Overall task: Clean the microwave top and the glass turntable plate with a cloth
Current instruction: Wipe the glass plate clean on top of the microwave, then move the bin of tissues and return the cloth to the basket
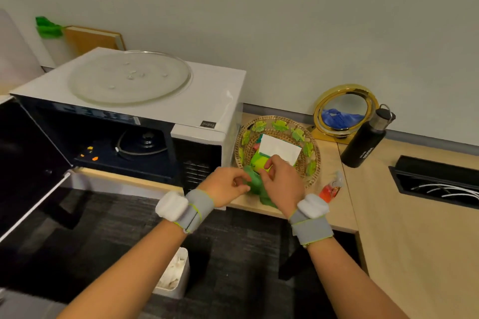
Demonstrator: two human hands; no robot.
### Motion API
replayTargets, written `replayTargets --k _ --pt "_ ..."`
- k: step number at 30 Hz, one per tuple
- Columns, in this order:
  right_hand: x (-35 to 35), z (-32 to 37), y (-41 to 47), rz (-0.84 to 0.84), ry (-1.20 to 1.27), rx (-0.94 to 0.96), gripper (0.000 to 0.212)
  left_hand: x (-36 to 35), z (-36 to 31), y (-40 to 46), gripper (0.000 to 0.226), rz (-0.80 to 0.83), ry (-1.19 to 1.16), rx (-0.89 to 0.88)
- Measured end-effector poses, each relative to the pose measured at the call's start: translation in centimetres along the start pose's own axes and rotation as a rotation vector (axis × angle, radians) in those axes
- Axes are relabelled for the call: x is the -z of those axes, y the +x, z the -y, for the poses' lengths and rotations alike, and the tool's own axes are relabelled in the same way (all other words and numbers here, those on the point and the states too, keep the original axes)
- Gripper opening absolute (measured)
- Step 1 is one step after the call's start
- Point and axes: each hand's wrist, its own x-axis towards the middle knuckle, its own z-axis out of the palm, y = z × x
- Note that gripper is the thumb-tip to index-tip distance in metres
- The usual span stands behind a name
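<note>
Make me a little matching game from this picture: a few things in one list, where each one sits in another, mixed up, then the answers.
Things:
1. glass plate
2. green cloth
3. black bottle
4. microwave door

Places or states:
A. held between the left hand and right hand
B. swung open
C. lying on top of the microwave
D. standing on the wooden counter beside the gold mirror

Pairs: 1-C, 2-A, 3-D, 4-B
</note>
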Motion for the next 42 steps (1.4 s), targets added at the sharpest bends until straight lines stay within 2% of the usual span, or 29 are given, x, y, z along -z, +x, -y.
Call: replayTargets --k 6,11,15,20,23,28,34,37,39,42 --pt "-3.9 8.4 -4.0 0.124 0.162 0.293 0.014 4.6 6.9 -6.4 0.026 -0.055 0.006 0.1" --pt "-8.1 14.8 -5.8 0.242 0.145 0.372 0.015 8.5 14.6 -11.6 0.019 -0.123 -0.037 0.26" --pt "-11.4 18.9 -7.8 0.308 0.159 0.336 0.014 10.6 20.4 -15.4 0.022 -0.134 -0.078 0.351" --pt "-15.5 21.9 -9.8 0.399 0.133 0.179 0.016 11.5 25.5 -18.0 0.025 -0.128 -0.118 0.416" --pt "-19.1 22.7 -10.9 0.461 0.105 0.065 0.015 11.2 29.1 -18.2 0.026 -0.03 -0.121 0.468" --pt "-23.4 21.5 -11.4 0.571 0.015 -0.026 0.017 8.9 32.5 -17.0 0.028 0.033 -0.157 0.536" --pt "-33.7 17.0 -10.9 0.697 -0.191 -0.022 0.021 1.8 39.5 -12.2 0.032 0.09 -0.141 0.622" --pt "-40.4 12.7 -10.7 0.766 -0.252 -0.042 0.024 -4.0 44.8 -9.3 0.038 0.138 -0.093 0.637" --pt "-44.5 9.4 -11.2 0.778 -0.308 -0.113 0.028 -8.0 48.4 -7.6 0.048 0.169 -0.062 0.641" --pt "-49.3 5.4 -12.7 0.778 -0.306 -0.289 0.036 -12.7 52.8 -6.4 0.06 0.122 0.022 0.706"
